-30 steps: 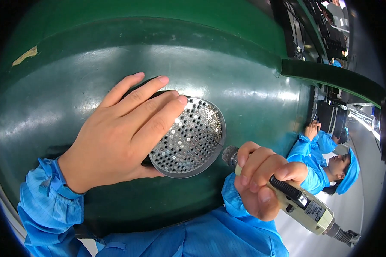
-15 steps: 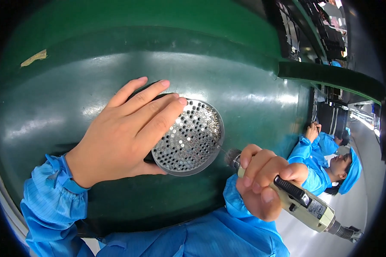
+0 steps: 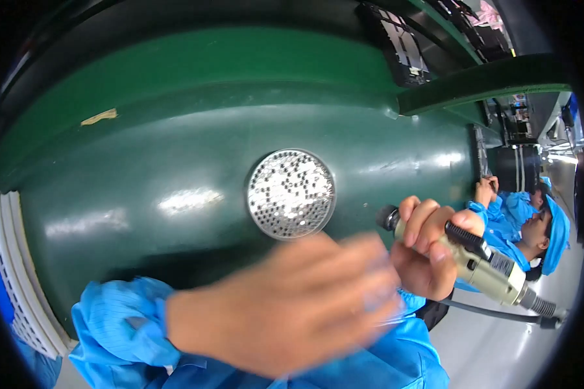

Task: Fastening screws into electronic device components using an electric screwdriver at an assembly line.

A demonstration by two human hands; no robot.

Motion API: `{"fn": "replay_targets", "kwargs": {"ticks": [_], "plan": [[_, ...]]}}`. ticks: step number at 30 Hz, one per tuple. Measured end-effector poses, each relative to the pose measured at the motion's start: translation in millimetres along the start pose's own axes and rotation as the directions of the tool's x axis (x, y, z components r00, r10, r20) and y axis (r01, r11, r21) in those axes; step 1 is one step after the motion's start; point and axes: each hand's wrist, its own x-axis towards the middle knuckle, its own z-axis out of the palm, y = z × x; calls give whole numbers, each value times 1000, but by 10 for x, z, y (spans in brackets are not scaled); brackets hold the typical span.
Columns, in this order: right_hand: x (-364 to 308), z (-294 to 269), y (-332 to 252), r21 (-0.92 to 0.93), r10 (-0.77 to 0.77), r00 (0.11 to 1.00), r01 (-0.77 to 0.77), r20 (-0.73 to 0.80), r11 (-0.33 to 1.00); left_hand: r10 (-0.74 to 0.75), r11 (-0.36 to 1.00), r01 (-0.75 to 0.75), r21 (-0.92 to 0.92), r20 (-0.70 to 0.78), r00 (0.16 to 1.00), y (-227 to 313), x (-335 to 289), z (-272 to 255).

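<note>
A round, shallow metal screw tray (image 3: 292,194) lies on the green tabletop, its face covered with small holes and screws. My left hand (image 3: 292,301) is nearer to me than the tray, apart from it, with its fingers stretching toward the right. Motion blurs those fingers, and whether anything is in them does not show. My right hand (image 3: 428,246) is wrapped round a beige electric screwdriver (image 3: 483,262) with a black lever. The dark front end of the screwdriver points left toward the tray without touching it, while its cable end points to the lower right.
White perforated trays (image 3: 23,272) stand stacked at the left edge. A yellowish strip (image 3: 99,117) lies on the table (image 3: 130,168) at the far left. A green bar (image 3: 486,84) crosses the far right. Another person (image 3: 532,227) in blue sits at the right.
My left hand has come off the tray and swung nearer to me and to the right. The tray now shows whole. My right hand keeps its grip on the screwdriver.
</note>
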Motion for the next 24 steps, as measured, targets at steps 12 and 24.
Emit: {"fn": "replay_targets", "kwargs": {"ticks": [12,24], "plan": [[-20,-130,23,16,4,996,-3,-84,1000,401,845,-458,-277,-239,884,449,422,415],[-113,-101,-41,71,-41,993,49,-111,996,321,908,-328,-260,-72,944,658,365,-641]]}}
